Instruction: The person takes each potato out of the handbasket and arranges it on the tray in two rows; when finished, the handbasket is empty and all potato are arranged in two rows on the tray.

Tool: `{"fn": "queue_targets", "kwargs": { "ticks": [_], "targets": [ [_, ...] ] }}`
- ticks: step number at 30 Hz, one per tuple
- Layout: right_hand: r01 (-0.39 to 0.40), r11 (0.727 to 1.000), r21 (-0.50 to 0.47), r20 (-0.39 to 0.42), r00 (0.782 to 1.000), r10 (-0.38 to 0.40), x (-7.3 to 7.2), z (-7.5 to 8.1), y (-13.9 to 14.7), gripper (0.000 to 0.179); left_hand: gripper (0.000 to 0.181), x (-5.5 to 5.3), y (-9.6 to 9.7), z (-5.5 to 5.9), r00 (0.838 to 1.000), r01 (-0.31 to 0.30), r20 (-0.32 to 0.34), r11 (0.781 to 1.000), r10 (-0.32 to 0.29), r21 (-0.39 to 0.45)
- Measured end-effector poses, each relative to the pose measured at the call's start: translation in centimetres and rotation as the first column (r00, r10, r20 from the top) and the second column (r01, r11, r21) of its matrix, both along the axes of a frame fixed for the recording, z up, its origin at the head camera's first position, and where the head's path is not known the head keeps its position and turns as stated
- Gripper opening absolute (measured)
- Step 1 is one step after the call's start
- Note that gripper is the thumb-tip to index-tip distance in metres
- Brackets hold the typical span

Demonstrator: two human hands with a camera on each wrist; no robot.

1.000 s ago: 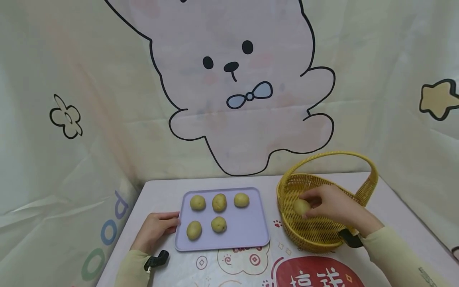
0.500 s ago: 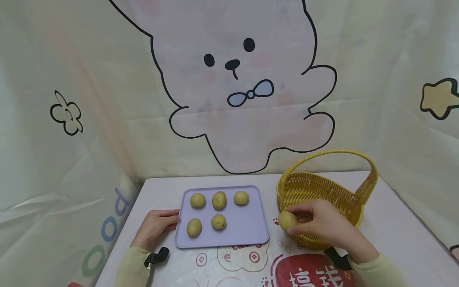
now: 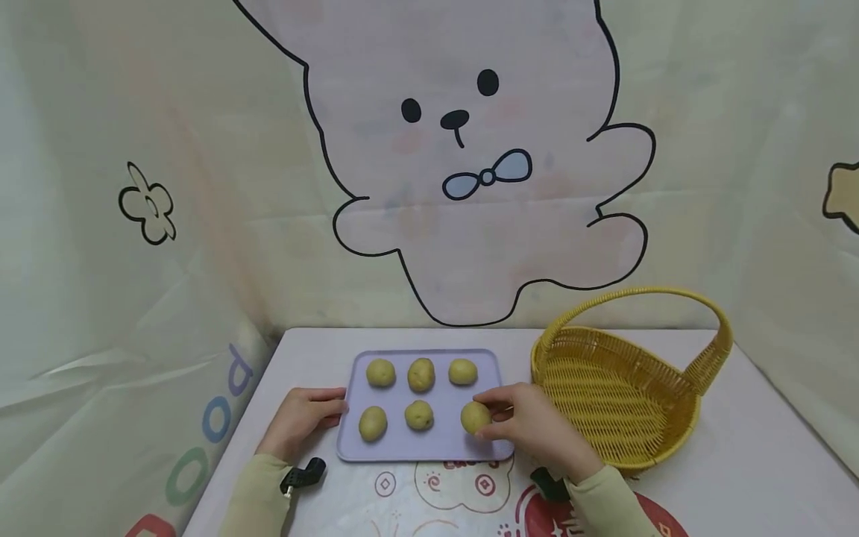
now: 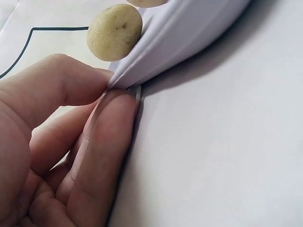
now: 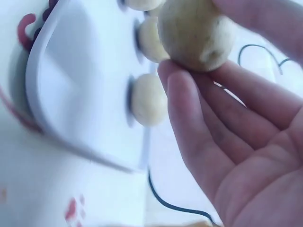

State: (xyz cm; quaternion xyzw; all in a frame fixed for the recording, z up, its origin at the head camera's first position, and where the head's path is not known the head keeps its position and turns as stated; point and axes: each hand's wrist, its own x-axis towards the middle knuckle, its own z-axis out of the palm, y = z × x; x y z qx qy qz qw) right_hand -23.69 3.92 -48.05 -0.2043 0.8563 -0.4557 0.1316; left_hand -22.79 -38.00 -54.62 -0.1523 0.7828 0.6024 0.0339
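A flat lilac tray (image 3: 429,446) bears several round potatoes, three along the back and two in front at the left and middle. My right hand (image 3: 537,424) pinches another potato (image 3: 474,418) between thumb and fingers over the tray's front right. In the right wrist view this potato (image 5: 194,35) is near the camera; whether it touches the tray I cannot tell. My left hand (image 3: 302,419) is at the tray's left edge. The left wrist view shows its thumb and finger pinching the tray rim (image 4: 142,61), beside one potato (image 4: 115,32).
A yellow wicker basket (image 3: 617,395) with a tall arched handle (image 3: 644,291) stands right of the tray, with no potatoes visible inside. The white tabletop (image 3: 751,440) carries a printed sheet along the front. A curtain with a cartoon bear hangs behind.
My right hand has carried the potato out of the basket and leftward to the tray's front right. My left hand has stayed at the tray edge. The head view has shifted slightly.
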Motion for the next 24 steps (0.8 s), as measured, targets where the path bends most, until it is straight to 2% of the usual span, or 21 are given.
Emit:
{"fn": "queue_targets", "kwargs": {
  "ticks": [4,11,17,24],
  "targets": [
    [0.058,0.998,-0.034,0.021,0.998,-0.058,-1.0,-1.2,-1.3,0.050,0.042,-0.2,0.1,-0.2,1.000,-0.009,0.006,1.000,0.009,0.014],
    [0.115,0.993,-0.002,-0.048,0.992,-0.115,-1.8,-2.7,-2.8,0.051,0.040,-0.3,0.3,-0.2,1.000,-0.009,0.000,1.000,0.009,0.025],
    [0.114,0.993,0.021,-0.068,0.991,-0.113,-2.0,-3.3,-3.4,0.053,0.039,-0.2,0.0,-0.2,1.000,-0.018,0.002,1.000,0.018,0.025],
    [0.131,0.991,0.038,-0.063,0.990,-0.128,-1.9,-3.1,-3.7,0.052,0.040,-0.2,0.1,-0.2,1.000,-0.013,0.001,1.000,0.013,0.009]
  ]
}}
